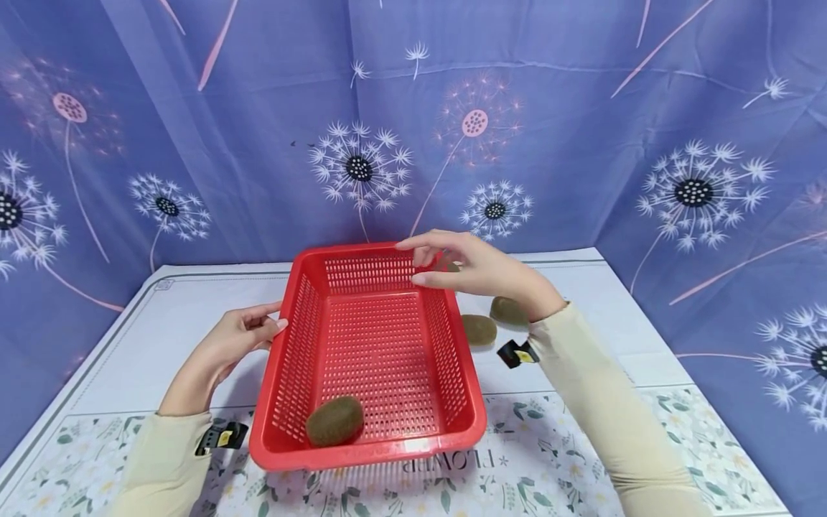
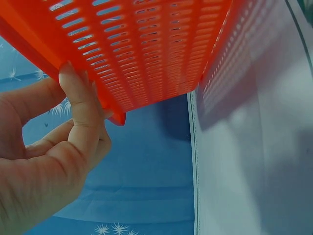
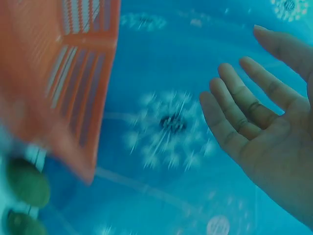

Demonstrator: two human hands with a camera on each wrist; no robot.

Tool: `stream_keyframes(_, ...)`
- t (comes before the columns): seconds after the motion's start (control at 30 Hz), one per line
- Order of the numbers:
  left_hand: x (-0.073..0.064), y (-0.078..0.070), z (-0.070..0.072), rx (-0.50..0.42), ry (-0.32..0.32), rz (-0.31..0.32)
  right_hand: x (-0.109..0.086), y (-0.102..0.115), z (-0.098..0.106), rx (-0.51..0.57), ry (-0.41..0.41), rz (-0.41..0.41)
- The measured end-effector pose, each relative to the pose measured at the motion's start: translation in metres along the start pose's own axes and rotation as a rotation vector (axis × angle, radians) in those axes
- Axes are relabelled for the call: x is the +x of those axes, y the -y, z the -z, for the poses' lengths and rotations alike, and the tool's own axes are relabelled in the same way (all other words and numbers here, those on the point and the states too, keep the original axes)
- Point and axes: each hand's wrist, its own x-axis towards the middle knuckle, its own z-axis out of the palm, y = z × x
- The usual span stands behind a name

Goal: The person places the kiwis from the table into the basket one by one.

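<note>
Cream sleeves flank a red basket over cloth reading "FLOWER", left grip pinching its rim, right grip wide

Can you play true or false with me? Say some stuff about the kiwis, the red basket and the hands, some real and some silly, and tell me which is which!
1. One kiwi lies inside the red basket. True.
2. The left hand holds the basket by its side. True.
3. Each hand has a kiwi in it. False: the right hand holds nothing, and its fingers are spread.
4. More kiwis lie on the table, to the right of the basket. True.
5. Everything behind the table is plain yellow. False: a bluish curtain with dandelions hangs there.
</note>
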Motion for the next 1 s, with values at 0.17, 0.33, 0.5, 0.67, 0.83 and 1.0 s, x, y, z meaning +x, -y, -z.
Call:
stream_keyframes(0.17, -0.001, -0.003, 0.001, 0.018, -0.010, 0.000, -0.026, -0.022, 0.014, 0.024, -0.038, -0.114)
stream_keyframes(0.33, -0.001, -0.004, 0.000, 0.020, -0.011, -0.004, -0.048, -0.046, 0.019, -0.031, -0.053, -0.149)
stream_keyframes(0.5, -0.001, -0.004, 0.000, 0.019, -0.011, -0.006, -0.064, -0.068, 0.016, -0.022, -0.058, -0.209)
stream_keyframes(0.67, 0.000, -0.003, 0.000, -0.001, -0.008, -0.013, -0.076, -0.086, 0.008, -0.021, -0.070, -0.252)
stream_keyframes(0.83, 0.001, 0.000, -0.002, -0.017, -0.010, -0.024, -0.085, -0.101, -0.004, -0.028, -0.060, -0.272)
stream_keyframes(1.0, 0.001, 0.001, -0.002, -0.022, -0.007, -0.029, -0.094, -0.111, -0.014, -0.019, -0.041, -0.295)
